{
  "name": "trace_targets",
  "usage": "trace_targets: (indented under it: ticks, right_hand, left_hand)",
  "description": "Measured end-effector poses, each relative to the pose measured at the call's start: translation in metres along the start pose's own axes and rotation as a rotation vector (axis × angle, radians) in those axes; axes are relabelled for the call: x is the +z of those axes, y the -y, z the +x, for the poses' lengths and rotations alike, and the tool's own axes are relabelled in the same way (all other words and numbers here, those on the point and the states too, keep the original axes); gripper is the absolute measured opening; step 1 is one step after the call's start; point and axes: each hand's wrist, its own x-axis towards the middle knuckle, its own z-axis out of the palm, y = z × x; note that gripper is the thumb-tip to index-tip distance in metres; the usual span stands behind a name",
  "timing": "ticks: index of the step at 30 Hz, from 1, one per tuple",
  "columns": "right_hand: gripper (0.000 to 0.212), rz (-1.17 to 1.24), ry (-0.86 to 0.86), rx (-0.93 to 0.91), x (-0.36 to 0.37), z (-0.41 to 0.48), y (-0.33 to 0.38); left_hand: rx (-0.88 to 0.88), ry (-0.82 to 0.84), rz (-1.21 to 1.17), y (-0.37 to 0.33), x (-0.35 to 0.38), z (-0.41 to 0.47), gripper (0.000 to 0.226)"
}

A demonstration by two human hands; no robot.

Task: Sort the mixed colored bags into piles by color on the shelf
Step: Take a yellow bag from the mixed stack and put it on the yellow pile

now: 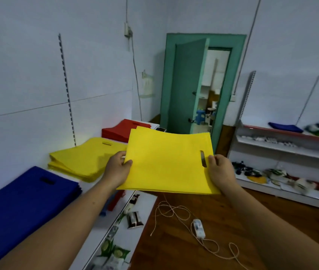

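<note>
I hold a flat yellow bag (166, 162) in the air in front of me, its cut-out handle at the right edge. My left hand (116, 170) pinches its left edge, thumb on top. My right hand (221, 170) grips the right edge beside the handle slot. On the white shelf (88, 185) to the left lie three piles: blue bags (24, 203) nearest, yellow bags (84, 158) in the middle, red bags (121, 129) farthest. The held bag hovers to the right of the yellow pile.
A lower shelf (139, 217) under my left arm carries packets and a red and a blue item. A white cord with a small box (198, 228) lies on the wooden floor. Shelving (283, 151) with goods lines the right wall. A green door (187, 86) stands ajar ahead.
</note>
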Motion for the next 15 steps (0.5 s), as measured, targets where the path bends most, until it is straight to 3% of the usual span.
trace_targets:
  ticks: [8,15]
  right_hand:
    - [0.031,-0.026,-0.039,0.031,0.049,0.144,-0.019]
    - [0.030,-0.022,0.010,-0.006,0.125,0.250,-0.005]
  left_hand:
    - [0.056,0.016,-0.034,0.016,0.051,0.159,0.029]
    - [0.019,-0.004,-0.028,0.040,0.043,0.263,0.027]
